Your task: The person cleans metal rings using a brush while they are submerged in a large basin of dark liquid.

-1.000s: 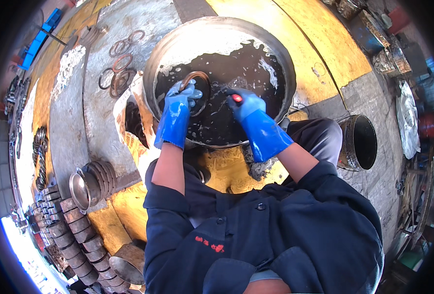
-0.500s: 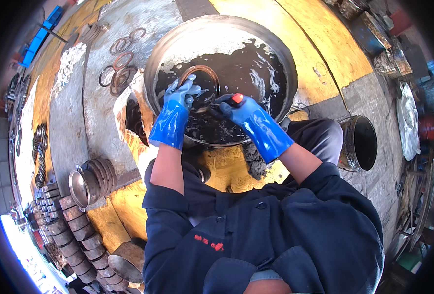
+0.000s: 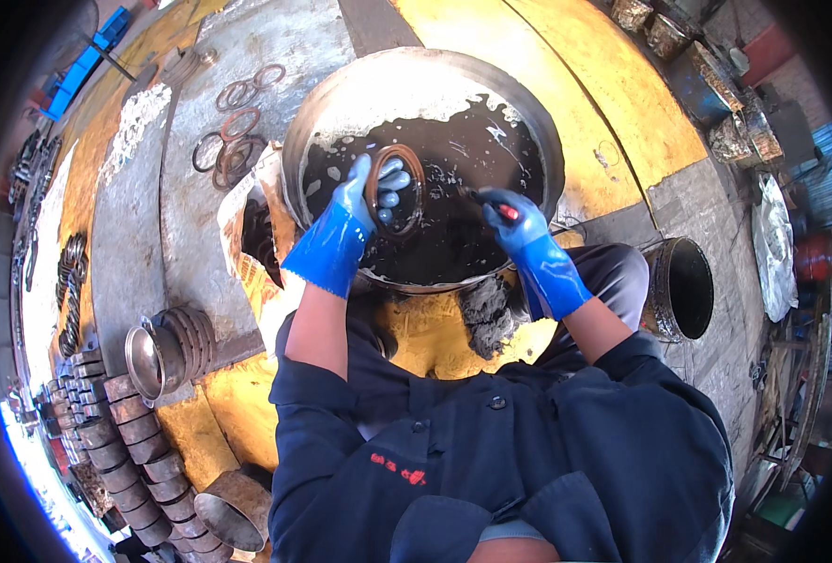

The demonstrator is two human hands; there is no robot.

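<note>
My left hand [image 3: 367, 202], in a long blue rubber glove, grips a brown ring [image 3: 420, 192] and holds it upright over a large round metal basin [image 3: 555, 164]. Its fingers pass through the ring's opening. Dark liquid with patches of pale foam [image 3: 378, 98] lies in the basin. To the right, my right hand [image 3: 521, 230], gloved alike, is closed round a red-handled tool [image 3: 508, 212]. The tool's dark tip points left toward the ring but is apart from it; its kind is unclear.
More rings [image 3: 237, 150] lie on the floor to the left, beside an open paper sack [image 3: 247, 211]. A dark rag [image 3: 491, 314] sits below the basin. A black-rimmed bucket [image 3: 683, 289] stands at right. Metal rings [image 3: 176, 347] and stacked cylinders [image 3: 139, 427] occupy the lower left.
My right hand has drawn away from the ring, to the right and slightly down, with the tool. The ring has turned in my left hand and moved slightly right.
</note>
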